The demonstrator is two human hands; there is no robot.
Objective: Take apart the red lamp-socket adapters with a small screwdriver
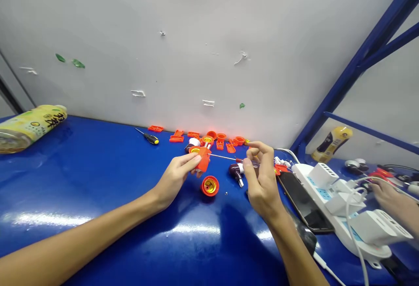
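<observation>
My left hand (176, 172) pinches an orange plastic lamp socket housing (204, 160) between thumb and fingers, above the blue table. A thin screwdriver (225, 157) reaches across to it, its tip at the housing's right side. The screwdriver's handle end goes behind the curled fingers of my right hand (264, 179), which hold it and partly hide it. Just below the housing, an orange ring with a gold threaded socket (210, 186) sits on the table. A tiny metal piece (226, 193) lies to its right. Near my right hand is a dark, rounded part with a white piece (235, 172).
Several orange plastic parts (221, 137) line the wall. A black-and-yellow screwdriver (150, 138) and a yellow bottle (36, 124) lie left. Right are a phone (306, 201), a white power strip (327, 216) with chargers and cables, and another person's hand (391, 198).
</observation>
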